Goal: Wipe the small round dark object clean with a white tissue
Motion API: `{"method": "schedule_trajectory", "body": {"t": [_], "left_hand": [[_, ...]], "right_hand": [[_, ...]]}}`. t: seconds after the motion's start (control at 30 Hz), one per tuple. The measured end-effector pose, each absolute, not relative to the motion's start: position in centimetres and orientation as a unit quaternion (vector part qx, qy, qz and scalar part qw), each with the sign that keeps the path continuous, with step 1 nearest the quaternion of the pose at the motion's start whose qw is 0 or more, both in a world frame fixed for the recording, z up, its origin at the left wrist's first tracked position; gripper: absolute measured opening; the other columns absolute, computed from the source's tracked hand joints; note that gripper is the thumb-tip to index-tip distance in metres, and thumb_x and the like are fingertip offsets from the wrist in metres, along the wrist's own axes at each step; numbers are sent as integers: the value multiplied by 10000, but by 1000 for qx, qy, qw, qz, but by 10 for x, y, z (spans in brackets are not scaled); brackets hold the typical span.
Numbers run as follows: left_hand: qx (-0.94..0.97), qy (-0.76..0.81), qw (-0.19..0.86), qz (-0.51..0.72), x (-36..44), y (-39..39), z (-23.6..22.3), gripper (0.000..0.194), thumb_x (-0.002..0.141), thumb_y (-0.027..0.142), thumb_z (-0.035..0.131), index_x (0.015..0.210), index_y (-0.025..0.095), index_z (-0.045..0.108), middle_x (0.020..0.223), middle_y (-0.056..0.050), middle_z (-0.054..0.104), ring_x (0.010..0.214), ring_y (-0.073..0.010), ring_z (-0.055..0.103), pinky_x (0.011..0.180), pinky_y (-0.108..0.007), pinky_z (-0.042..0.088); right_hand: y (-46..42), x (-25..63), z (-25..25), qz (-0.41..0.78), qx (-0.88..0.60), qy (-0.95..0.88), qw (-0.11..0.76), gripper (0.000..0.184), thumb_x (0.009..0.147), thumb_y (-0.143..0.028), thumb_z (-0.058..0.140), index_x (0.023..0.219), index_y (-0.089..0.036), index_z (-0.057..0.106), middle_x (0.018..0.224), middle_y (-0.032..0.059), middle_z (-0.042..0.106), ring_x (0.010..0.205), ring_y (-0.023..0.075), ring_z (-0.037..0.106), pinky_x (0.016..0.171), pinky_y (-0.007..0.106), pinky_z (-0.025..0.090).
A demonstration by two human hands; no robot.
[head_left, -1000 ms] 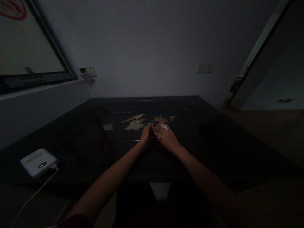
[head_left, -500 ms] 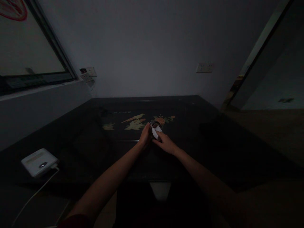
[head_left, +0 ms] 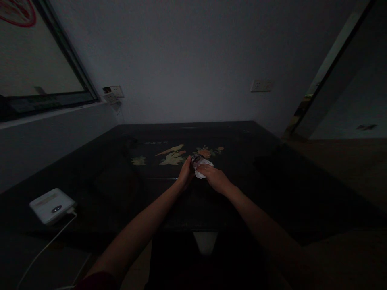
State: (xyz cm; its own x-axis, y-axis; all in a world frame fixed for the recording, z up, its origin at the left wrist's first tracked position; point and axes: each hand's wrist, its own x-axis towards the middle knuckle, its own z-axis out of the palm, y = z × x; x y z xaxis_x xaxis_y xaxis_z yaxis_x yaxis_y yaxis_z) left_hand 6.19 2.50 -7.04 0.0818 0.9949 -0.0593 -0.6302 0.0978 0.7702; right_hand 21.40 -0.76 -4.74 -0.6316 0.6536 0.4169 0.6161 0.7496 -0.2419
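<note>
Your hands hold a dark, shiny round object and a white wad, just right of the bird design on the table.
In the head view, your left hand (head_left: 186, 173) has its fingers curled around the side of the dark round object (head_left: 193, 159), nearer you than the bird design (head_left: 174, 150) on the table (head_left: 256, 141); your right hand's fingers press the crumpled white wad (head_left: 207, 162) against that object; the flower design (head_left: 204, 153) lies right of the bird, and the white box (head_left: 52, 205) sits well to its left, closer to you.
</note>
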Motion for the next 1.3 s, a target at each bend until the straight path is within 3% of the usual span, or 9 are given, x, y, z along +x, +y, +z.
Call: {"method": "schedule_trajectory", "body": {"t": [0.17, 0.33, 0.47, 0.63, 0.83, 0.9, 1.17, 1.3], "left_hand": [[297, 327, 676, 590, 63, 20, -66, 425, 847, 513, 540, 1058, 164, 661, 1001, -82, 707, 836, -187, 650, 665, -253, 493], [280, 334, 683, 586, 62, 13, -58, 379, 891, 460, 501, 1059, 160, 659, 1020, -81, 705, 807, -164, 643, 618, -229, 476], [264, 337, 681, 595, 63, 12, -54, 356, 932, 416, 435, 985, 147, 662, 935, -69, 708, 775, -152, 643, 657, -235, 491], [285, 320, 672, 604, 62, 13, -57, 358, 928, 424, 438, 979, 139, 648, 877, -64, 699, 784, -157, 647, 707, -249, 503], [336, 373, 624, 599, 57, 18, -68, 474, 838, 554, 537, 1106, 171, 612, 897, -57, 698, 757, -165, 654, 645, -243, 496], [347, 374, 613, 603, 56, 18, -69, 493, 828, 564, 547, 1123, 173, 605, 907, -62, 699, 754, -166, 656, 647, -245, 498], [339, 325, 631, 617, 59, 20, -68, 481, 843, 530, 558, 1148, 161, 588, 993, -87, 696, 842, -186, 662, 738, -279, 514], [334, 306, 638, 623, 60, 18, -66, 408, 882, 458, 525, 1182, 186, 572, 1104, -86, 670, 888, -182, 649, 721, -269, 516]], "right_hand": [[-9, 214, -43, -48, -372, -900, 224, 404, 878, -44, 414, 1203, -160, 625, 1380, 127, 538, 1345, 240, 423, 993, 418, 466], [-14, 209, -42, -33, -391, -895, 214, 429, 875, -38, 405, 1249, -142, 588, 1379, 140, 536, 1359, 239, 398, 1014, 418, 455], [-19, 204, -44, 32, -416, -880, 226, 420, 892, -114, 459, 1304, -143, 536, 1375, 146, 534, 1345, 227, 414, 1041, 394, 432], [-15, 198, -52, 141, -397, -855, 301, 398, 897, -214, 510, 1289, -155, 533, 1302, 162, 578, 1261, 235, 499, 1056, 417, 391], [-17, 193, -57, 305, -358, -811, 347, 528, 842, -261, 595, 1327, -96, 467, 1167, 164, 635, 994, 242, 622, 900, 405, 482], [-19, 192, -56, 318, -343, -812, 350, 560, 842, -274, 601, 1352, -103, 443, 1168, 158, 632, 998, 238, 617, 901, 399, 479], [-18, 196, -54, 191, -352, -860, 317, 435, 878, -245, 569, 1295, -138, 507, 1280, 164, 582, 1193, 243, 535, 1019, 402, 410], [-21, 202, -42, 77, -397, -881, 245, 350, 934, -299, 493, 1255, -172, 545, 1245, 123, 616, 1172, 226, 553, 968, 356, 457]]}}
